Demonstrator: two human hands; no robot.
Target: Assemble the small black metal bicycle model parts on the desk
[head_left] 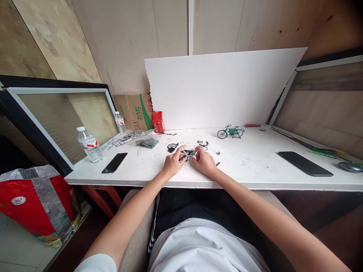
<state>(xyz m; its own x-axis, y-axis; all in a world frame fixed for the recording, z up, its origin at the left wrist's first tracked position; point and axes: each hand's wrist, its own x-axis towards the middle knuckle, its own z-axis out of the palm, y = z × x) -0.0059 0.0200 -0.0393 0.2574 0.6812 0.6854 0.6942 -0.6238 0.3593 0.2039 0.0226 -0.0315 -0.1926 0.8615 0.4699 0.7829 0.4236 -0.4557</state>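
Just above the white table (255, 166), my left hand (172, 162) and my right hand (204, 161) meet around a partly built model bicycle frame (186, 154), dark with silvery parts. My left thumb and fingers close on its left side. The right fingertips pinch at its right end; whether a tiny part sits between them is too small to tell. Behind the hands lie a small black wheel (172, 146) and curved black model parts (203, 144). A finished green model bicycle (230, 132) stands upright farther back on the right.
At left are a dark phone (114, 163), a water bottle (90, 145), black part sprues (121, 139) and a plastic bag of parts (149, 142). A cardboard box (136, 111) and red carton (158, 122) stand behind. Another phone (305, 163) and a mouse (351, 166) lie right.
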